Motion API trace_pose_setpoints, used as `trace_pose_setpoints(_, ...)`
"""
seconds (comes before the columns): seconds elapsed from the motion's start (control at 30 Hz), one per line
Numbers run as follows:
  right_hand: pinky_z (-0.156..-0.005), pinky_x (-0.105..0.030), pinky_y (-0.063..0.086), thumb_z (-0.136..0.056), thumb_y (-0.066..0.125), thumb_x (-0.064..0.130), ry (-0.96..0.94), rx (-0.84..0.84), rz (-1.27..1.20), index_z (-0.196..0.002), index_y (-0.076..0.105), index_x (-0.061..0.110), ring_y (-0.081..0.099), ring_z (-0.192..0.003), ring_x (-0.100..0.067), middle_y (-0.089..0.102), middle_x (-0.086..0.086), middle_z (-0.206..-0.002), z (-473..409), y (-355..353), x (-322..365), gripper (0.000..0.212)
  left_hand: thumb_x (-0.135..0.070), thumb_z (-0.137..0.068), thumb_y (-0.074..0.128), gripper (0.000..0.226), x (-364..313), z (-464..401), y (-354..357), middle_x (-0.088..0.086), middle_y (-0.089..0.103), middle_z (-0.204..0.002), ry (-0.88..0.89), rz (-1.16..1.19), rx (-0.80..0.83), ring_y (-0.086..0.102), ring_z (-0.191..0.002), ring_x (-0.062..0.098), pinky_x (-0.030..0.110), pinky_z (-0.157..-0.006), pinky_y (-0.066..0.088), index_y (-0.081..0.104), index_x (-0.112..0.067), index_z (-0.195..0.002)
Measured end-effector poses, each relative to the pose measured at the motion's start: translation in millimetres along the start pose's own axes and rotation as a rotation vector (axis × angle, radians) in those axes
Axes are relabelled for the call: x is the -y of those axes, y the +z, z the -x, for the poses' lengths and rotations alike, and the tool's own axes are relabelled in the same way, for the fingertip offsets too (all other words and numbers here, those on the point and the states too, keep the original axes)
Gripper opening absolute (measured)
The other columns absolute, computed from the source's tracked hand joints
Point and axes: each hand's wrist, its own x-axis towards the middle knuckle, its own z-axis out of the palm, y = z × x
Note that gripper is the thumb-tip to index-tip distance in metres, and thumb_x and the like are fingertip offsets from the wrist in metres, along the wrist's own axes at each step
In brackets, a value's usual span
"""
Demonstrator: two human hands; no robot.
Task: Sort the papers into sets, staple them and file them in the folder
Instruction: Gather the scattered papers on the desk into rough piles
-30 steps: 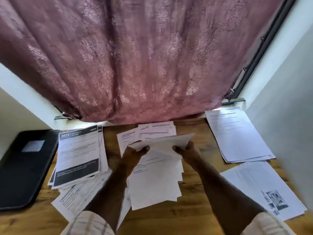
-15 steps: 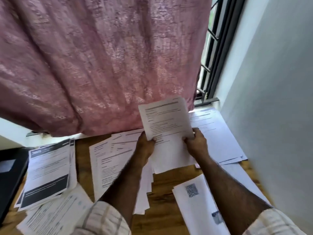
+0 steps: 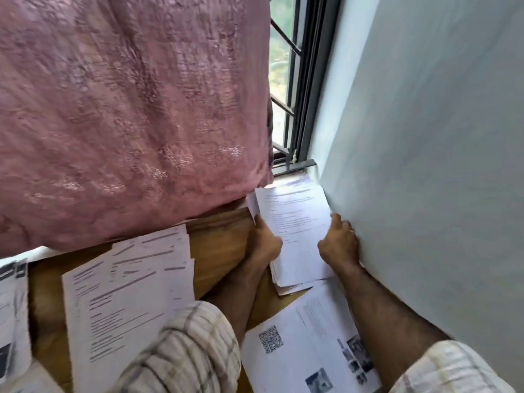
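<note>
A printed sheet (image 3: 295, 219) lies on top of the paper pile (image 3: 292, 283) at the back right of the wooden table (image 3: 218, 251), close to the wall. My left hand (image 3: 263, 241) grips the sheet's left edge, thumb on top. At the sheet's right edge my right hand (image 3: 338, 243) holds it with curled fingers, its knuckles against the wall. The folder and a stapler are out of view.
A spread pile of text pages (image 3: 127, 293) covers the middle of the table. Pages with a QR code and photos (image 3: 306, 350) lie at the front right. A black-banded sheet (image 3: 11, 307) shows at the far left. Pink curtain (image 3: 127, 109), window bars and grey wall (image 3: 425, 165) close in behind and right.
Both hands carried the sheet from the middle pile up and to the right, then lowered it onto the back right pile. The view swung right, so the folder left the frame.
</note>
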Motion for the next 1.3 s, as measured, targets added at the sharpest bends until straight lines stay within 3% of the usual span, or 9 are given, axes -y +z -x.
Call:
trace_pose_setpoints(0.13,-0.095,-0.045,0.048,-0.082,0.069,0.016,-0.031,-0.034,0.166,-0.138,0.046,0.014,0.057,-0.112,-0.042,0.05,-0.018,-0.128,0.3,13.5,1.9,0.061,-0.047,-0.093,0.072,0.078,5.6,-0.2,-8.1,0.012,0.056,-0.146,0.047,-0.191,-0.033,0.059,-0.127,0.035,0.042,-0.101,0.053,0.034,-0.015,-0.153)
trace_pose_setpoints(0.33,-0.089,-0.048,0.045,-0.079,0.074,0.024,-0.137,-0.093,0.179,-0.119,0.058,0.014,0.055,-0.109,-0.04,0.055,-0.016,-0.117,38.4,27.3,32.9,0.044,-0.054,-0.092,0.07,0.067,52.5,23.2,-57.6,0.003,0.057,-0.147,0.063,-0.223,-0.111,0.059,-0.13,0.027,0.039,-0.103,0.052,0.047,-0.025,-0.148)
trace_pose_setpoints(0.53,-0.096,-0.049,0.051,-0.097,0.059,0.036,-0.309,0.239,-0.051,-0.124,0.061,0.017,0.059,-0.113,-0.037,0.057,-0.012,-0.128,122.3,69.6,104.9,0.033,-0.046,-0.089,0.077,0.038,150.0,75.8,-141.7,0.002,0.069,-0.11,0.004,-0.208,-0.378,0.066,-0.1,0.026,0.035,-0.084,0.055,0.066,-0.021,-0.115)
trace_pose_setpoints(0.7,-0.083,-0.036,0.053,-0.096,0.061,0.026,-0.42,0.443,-0.096,-0.109,0.069,0.012,0.068,-0.104,-0.037,0.07,-0.013,-0.114,185.8,99.0,178.7,0.021,-0.045,-0.089,0.075,0.041,253.4,127.1,-225.1,0.013,0.07,-0.113,-0.235,-0.304,-0.569,0.067,-0.107,0.037,0.044,-0.089,0.057,0.067,-0.013,-0.113)
trace_pose_setpoints(0.8,-0.081,-0.036,0.057,-0.096,0.061,0.037,-0.41,0.478,-0.08,-0.114,0.067,0.012,0.069,-0.099,-0.033,0.071,-0.012,-0.114,221.6,119.4,213.5,0.031,-0.056,-0.086,0.072,0.068,298.8,143.5,-259.4,0.016,0.063,-0.136,-0.483,-0.258,-0.525,0.06,-0.125,0.042,0.049,-0.101,0.054,0.058,-0.013,-0.137)
trace_pose_setpoints(0.93,-0.089,-0.044,0.057,-0.09,0.063,0.043,-0.267,0.447,-0.038,-0.123,0.06,0.006,0.066,-0.108,-0.04,0.064,-0.019,-0.12,253.4,139.8,250.7,0.05,-0.07,-0.075,0.073,0.097,326.6,149.5,-274.5,0.012,0.053,-0.152,-0.55,-0.155,-0.438,0.053,-0.135,0.044,0.055,-0.111,0.048,0.041,-0.021,-0.153)
trace_pose_setpoints(1.07,-0.092,-0.046,0.061,-0.069,0.068,0.05,-0.05,0.475,-0.145,-0.124,0.06,0.014,0.067,-0.104,-0.034,0.066,-0.012,-0.12,258.9,167.9,268.2,0.066,-0.065,-0.074,0.077,0.098,328.9,148.2,-281.5,0.007,0.051,-0.154,-0.349,0.01,-0.442,0.05,-0.139,0.035,0.051,-0.116,0.044,0.034,-0.03,-0.155)
trace_pose_setpoints(1.2,-0.086,-0.046,0.063,-0.049,0.079,0.056,0.08,0.522,-0.328,-0.122,0.059,0.021,0.07,-0.097,-0.028,0.072,-0.005,-0.114,235.4,206.9,260.6,0.083,-0.079,-0.079,0.054,0.079,359.5,137.3,-278.3,0.003,0.057,-0.145,-0.176,-0.008,-0.334,0.056,-0.131,0.03,0.052,-0.11,0.049,0.034,-0.041,-0.146)
trace_pose_setpoints(1.3,-0.085,-0.049,0.064,-0.048,0.082,0.054,0.129,0.525,-0.368,-0.111,0.067,0.019,0.072,-0.095,-0.03,0.074,-0.006,-0.108,233.8,209.3,261.7,0.073,-0.069,-0.078,0.059,0.07,358.7,138.5,-287.4,0.0,0.063,-0.134,-0.173,0.058,-0.206,0.063,-0.119,0.027,0.05,-0.103,0.055,0.041,-0.038,-0.138)
